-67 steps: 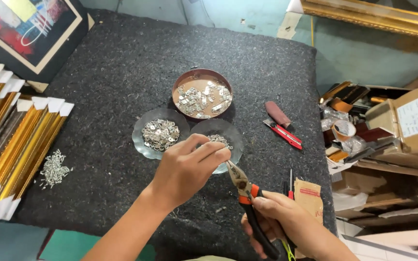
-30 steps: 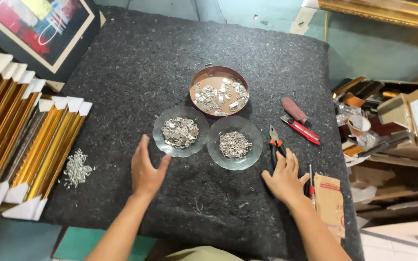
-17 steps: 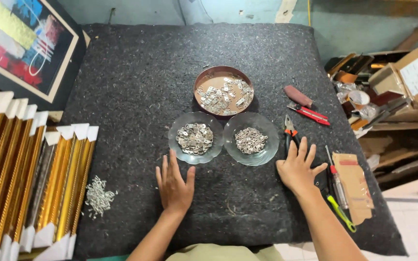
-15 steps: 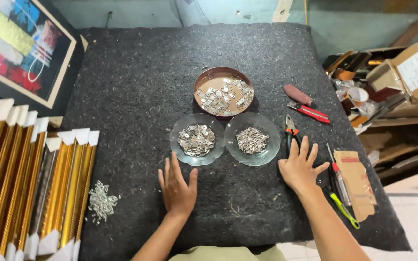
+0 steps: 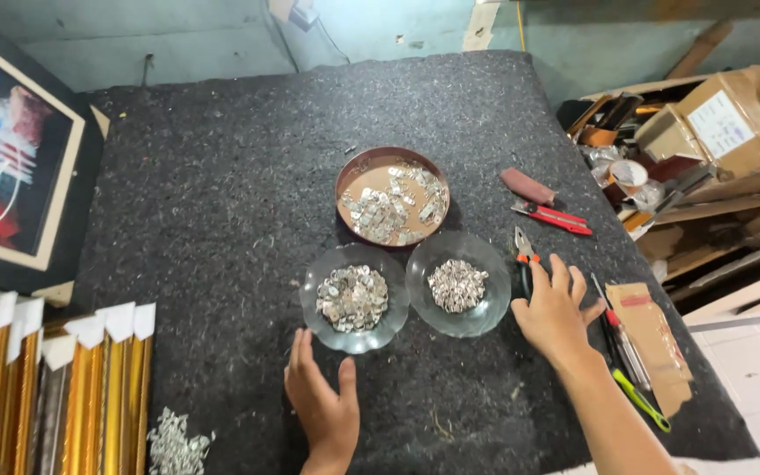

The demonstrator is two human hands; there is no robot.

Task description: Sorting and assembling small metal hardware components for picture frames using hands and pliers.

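The table (image 5: 222,220), covered in dark felt, carries three dishes: a brown bowl (image 5: 390,195) far, two glass dishes (image 5: 355,297) nearer, all holding small metal pieces. The right hand (image 5: 554,312) lies open and flat, its fingers over the pliers (image 5: 523,257), whose long axis runs near to far, jaws pointing far. The left hand (image 5: 323,406) rests open, just near of the left glass dish.

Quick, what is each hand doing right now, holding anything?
Left hand: open, flat on the mat, holding nothing.
Right hand: open, fingers resting on the pliers, not gripping.
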